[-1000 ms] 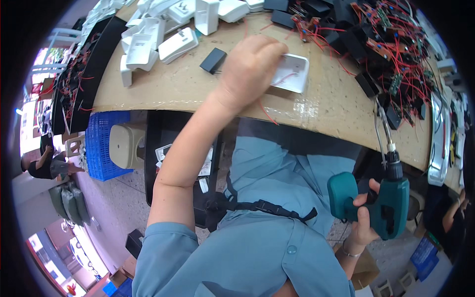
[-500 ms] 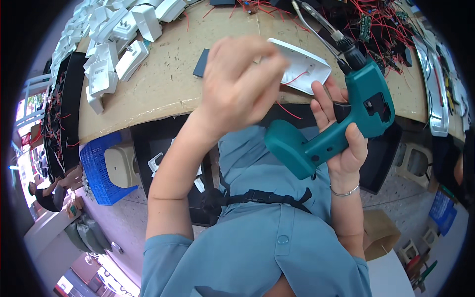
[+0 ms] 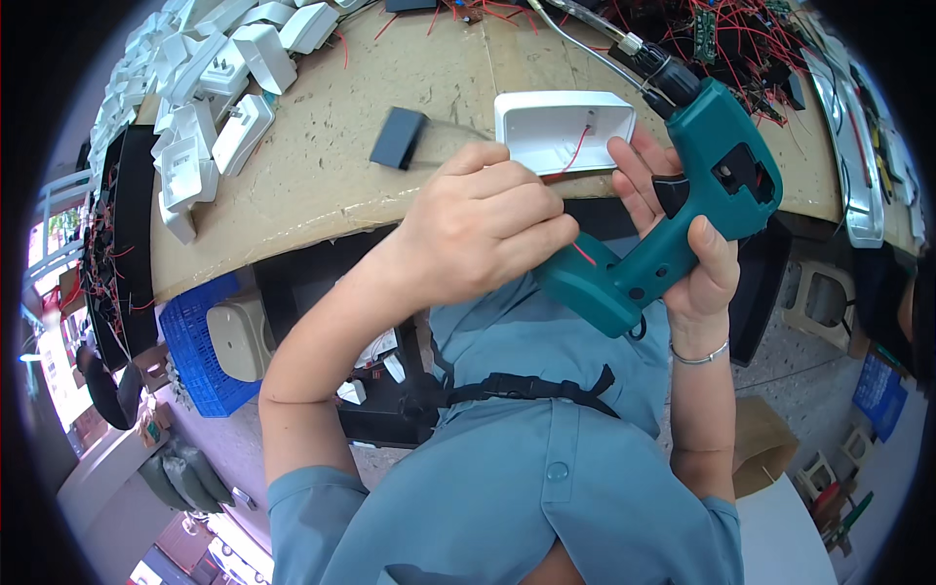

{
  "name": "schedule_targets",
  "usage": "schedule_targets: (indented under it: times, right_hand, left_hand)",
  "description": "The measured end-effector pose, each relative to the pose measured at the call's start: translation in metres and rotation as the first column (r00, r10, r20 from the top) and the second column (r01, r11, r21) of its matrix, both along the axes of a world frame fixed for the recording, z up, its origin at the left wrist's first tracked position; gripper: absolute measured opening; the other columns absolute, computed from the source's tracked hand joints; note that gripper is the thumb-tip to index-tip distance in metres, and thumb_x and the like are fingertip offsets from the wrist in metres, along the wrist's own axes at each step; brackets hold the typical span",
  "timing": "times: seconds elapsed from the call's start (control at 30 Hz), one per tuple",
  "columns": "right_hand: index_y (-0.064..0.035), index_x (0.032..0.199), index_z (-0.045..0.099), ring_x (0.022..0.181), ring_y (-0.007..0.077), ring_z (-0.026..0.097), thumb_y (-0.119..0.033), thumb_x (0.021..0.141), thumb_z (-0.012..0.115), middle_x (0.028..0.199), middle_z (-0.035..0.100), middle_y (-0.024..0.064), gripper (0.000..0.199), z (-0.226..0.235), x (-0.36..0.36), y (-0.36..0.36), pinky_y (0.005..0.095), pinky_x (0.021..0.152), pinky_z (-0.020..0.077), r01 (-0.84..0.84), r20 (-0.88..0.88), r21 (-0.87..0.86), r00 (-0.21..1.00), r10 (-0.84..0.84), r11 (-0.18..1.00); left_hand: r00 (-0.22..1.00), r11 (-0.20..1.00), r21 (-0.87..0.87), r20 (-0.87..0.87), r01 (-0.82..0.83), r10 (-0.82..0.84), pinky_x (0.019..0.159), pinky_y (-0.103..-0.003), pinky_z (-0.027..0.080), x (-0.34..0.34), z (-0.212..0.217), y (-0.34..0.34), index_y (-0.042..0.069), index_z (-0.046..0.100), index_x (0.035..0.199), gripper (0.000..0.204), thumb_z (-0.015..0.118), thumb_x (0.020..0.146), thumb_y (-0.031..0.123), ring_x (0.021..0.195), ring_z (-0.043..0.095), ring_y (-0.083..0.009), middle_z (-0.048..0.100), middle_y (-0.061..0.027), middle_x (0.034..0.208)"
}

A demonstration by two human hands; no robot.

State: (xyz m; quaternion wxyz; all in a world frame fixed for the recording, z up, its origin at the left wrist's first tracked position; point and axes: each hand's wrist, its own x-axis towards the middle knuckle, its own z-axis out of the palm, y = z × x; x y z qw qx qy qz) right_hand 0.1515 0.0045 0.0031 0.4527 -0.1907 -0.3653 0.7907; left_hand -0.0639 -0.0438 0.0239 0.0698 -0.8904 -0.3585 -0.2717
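Note:
A green soldering gun (image 3: pixel 673 258) with a black trigger and a long metal tip points up and away to the left. My right hand (image 3: pixel 707 258) holds it by the handle, thumb in front and the other fingers spread behind. My left hand (image 3: pixel 483 229) is closed beside the base of the handle; its fingertips are hidden, so what they grip cannot be made out. Past it lies an open white plastic casing (image 3: pixel 551 161), with a red wire (image 3: pixel 582 146) inside. A dark block (image 3: pixel 398 138) sits to the left, with blurred thin lines between it and my left hand.
White plastic casings (image 3: pixel 185 171) are heaped at the table's far left. Red wires and circuit boards (image 3: pixel 721 44) crowd the far right, beside a metal tray (image 3: pixel 848 166). The table edge (image 3: pixel 312 232) runs in front of me. Below are a blue crate (image 3: pixel 210 351) and a stool (image 3: pixel 237 336).
My left hand has come down toward the soldering gun's base. The white casing has turned to lie more crosswise, and the dark block shows more fully. My right hand keeps its hold.

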Motion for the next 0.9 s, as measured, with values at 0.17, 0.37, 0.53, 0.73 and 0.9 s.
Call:
schedule_targets:
  times: [0.17, 0.37, 0.53, 0.73, 0.9]
  right_hand:
    - [0.0018, 0.137, 0.030, 0.124, 0.0386, 0.043, -0.019, 0.078, 0.068, 0.134, 0.040, 0.0255, 0.073, 0.003, -0.006, 0.006, 0.0447, 0.103, 0.0370, 0.010, -0.018, -0.008, 1.000, -0.010, 1.000]
    - [0.0067, 0.133, 0.033, 0.128, 0.0431, 0.035, -0.027, 0.079, 0.068, 0.138, 0.032, 0.0303, 0.072, 0.005, -0.009, 0.007, 0.0452, 0.107, 0.0311, -0.015, 0.074, 0.075, 0.997, 0.010, 0.997]
    - [0.0055, 0.135, 0.032, 0.128, 0.0424, 0.035, -0.027, 0.078, 0.068, 0.138, 0.033, 0.0291, 0.074, 0.002, -0.011, 0.004, 0.0450, 0.107, 0.0314, 0.000, 0.080, 0.067, 0.997, -0.006, 0.998]
    - [0.0022, 0.136, 0.031, 0.122, 0.0385, 0.044, -0.017, 0.078, 0.068, 0.132, 0.042, 0.0253, 0.072, -0.003, -0.012, 0.003, 0.0442, 0.102, 0.0388, 0.023, 0.003, 0.049, 1.000, -0.024, 0.999]
    - [0.0024, 0.135, 0.032, 0.121, 0.0382, 0.046, -0.015, 0.078, 0.068, 0.132, 0.043, 0.0251, 0.070, 0.002, -0.007, 0.000, 0.0444, 0.100, 0.0406, 0.044, 0.019, 0.063, 0.999, -0.045, 0.997]
  left_hand:
    - [0.912, 0.993, -0.068, 0.394, -0.098, 0.117, 0.055, -0.029, 0.042, 0.016, 0.005, 0.000, 0.006, 0.064, 0.088, 0.022, 0.061, 0.066, 0.008, 0.060, 0.053, -0.0172, 0.051, -0.0012, 0.068]
    - [0.891, 0.903, 0.060, 0.202, -0.426, 0.407, 0.057, -0.029, 0.035, 0.030, -0.004, 0.004, 0.008, 0.062, 0.090, 0.022, 0.061, 0.069, 0.010, 0.058, 0.052, -0.0142, 0.049, 0.0014, 0.065]
    - [0.826, 0.852, -0.003, 0.242, -0.524, 0.509, 0.065, -0.032, 0.032, 0.034, -0.004, 0.006, 0.010, 0.062, 0.084, 0.018, 0.066, 0.066, 0.013, 0.060, 0.051, -0.0142, 0.049, 0.0019, 0.068]
    - [0.745, 0.767, 0.035, 0.272, -0.640, 0.609, 0.075, -0.034, 0.036, 0.038, 0.007, 0.008, 0.009, 0.068, 0.077, 0.009, 0.072, 0.069, 0.011, 0.083, 0.056, -0.0191, 0.060, -0.0066, 0.093]
    - [0.735, 0.834, -0.095, 0.426, -0.544, 0.528, 0.081, -0.035, 0.031, 0.037, -0.013, 0.013, 0.008, 0.066, 0.074, 0.010, 0.069, 0.065, 0.011, 0.090, 0.053, -0.0220, 0.058, -0.0074, 0.096]
